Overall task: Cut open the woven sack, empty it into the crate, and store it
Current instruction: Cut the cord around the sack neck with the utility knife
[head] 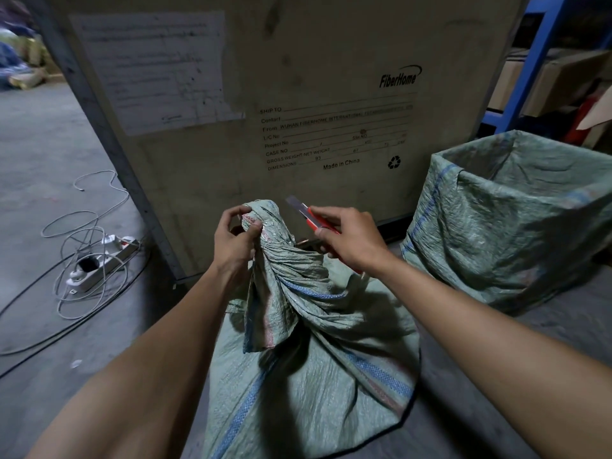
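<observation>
The woven sack (308, 376) sits on the concrete floor (49, 154) directly in front of the person, its neck bunched and twisted upward. The left hand (235, 241) has its grip pinched around the gathered top. The right hand (347, 240) has its grip pressed around a red utility knife (306, 215), blade extended just beside the neck. A tall wooden crate (298, 94) stands close behind. To the right stands a second, open sack (510, 223) before blue shelving (530, 71). A power strip (102, 260) with tangled white cables (86, 226) lies left.
</observation>
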